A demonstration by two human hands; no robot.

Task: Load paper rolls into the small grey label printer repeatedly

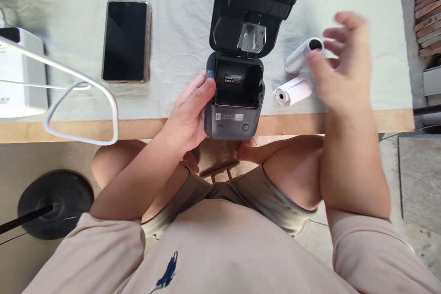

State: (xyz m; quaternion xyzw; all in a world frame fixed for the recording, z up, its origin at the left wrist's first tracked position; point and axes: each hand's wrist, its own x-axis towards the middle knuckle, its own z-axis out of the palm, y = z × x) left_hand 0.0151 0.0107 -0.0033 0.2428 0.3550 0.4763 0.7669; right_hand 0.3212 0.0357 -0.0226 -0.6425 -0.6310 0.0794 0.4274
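A small dark label printer (234,124) is tilted up at the table's front edge, its black lid (255,4) swung open and its inner compartment bare. My left hand (193,110) grips the printer's left side, thumb on the rim of the compartment. To the right lie two white paper rolls: one (298,57) with a dark core end, the other (294,92) nearer the front edge with a loose paper flap. Blurred by motion, my right hand (344,59) is beside the upper roll, fingers apart and holding nothing; whether the thumb touches that roll is unclear.
A dark-screened phone (126,41) lies left of the printer on the pale cloth (179,18). A white box (25,73) and a looping white cable (115,119) are at the far left, the cable overhanging the wooden table edge (292,121).
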